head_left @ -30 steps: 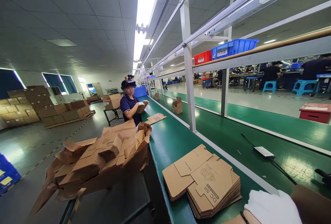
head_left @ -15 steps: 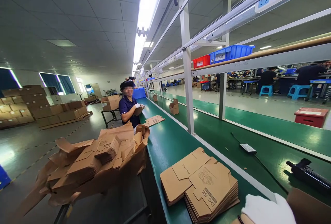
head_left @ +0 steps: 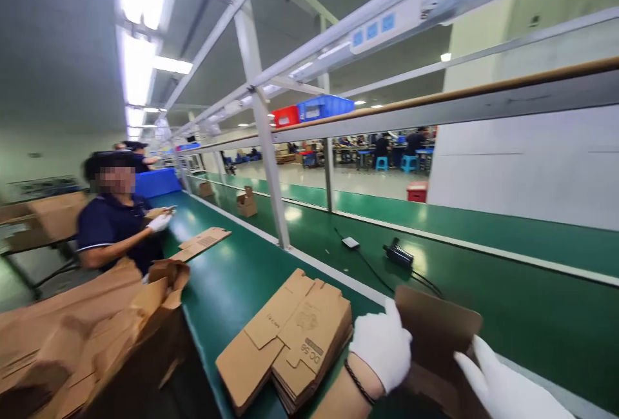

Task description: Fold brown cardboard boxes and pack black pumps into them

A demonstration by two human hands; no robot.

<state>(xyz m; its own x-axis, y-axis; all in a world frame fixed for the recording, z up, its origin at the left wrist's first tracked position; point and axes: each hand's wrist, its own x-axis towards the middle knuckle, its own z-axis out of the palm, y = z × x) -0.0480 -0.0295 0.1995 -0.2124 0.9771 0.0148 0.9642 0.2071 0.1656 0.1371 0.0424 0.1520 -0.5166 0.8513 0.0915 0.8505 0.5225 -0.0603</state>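
Both my hands wear white gloves and hold an opened brown cardboard box (head_left: pixel 438 335) at the lower right. My left hand (head_left: pixel 382 345) grips the box's left flap, thumb up. My right hand (head_left: pixel 503 387) is on the box's right edge, one finger stretched along it. Left of my left hand, a stack of flat printed carton blanks (head_left: pixel 290 335) lies on the green conveyor belt (head_left: pixel 232 283).
A co-worker in a dark shirt (head_left: pixel 111 225) stands at the belt further down, near flat blanks (head_left: pixel 200 243). An open carton of blanks (head_left: pixel 91 335) sits to my left. A small box (head_left: pixel 246 203), a black device with cable (head_left: pixel 399 256), and white frame posts (head_left: pixel 268 161) stand beyond.
The view has swung right and the image is blurred. My right hand has come into view, and the box is now lifted between both hands.
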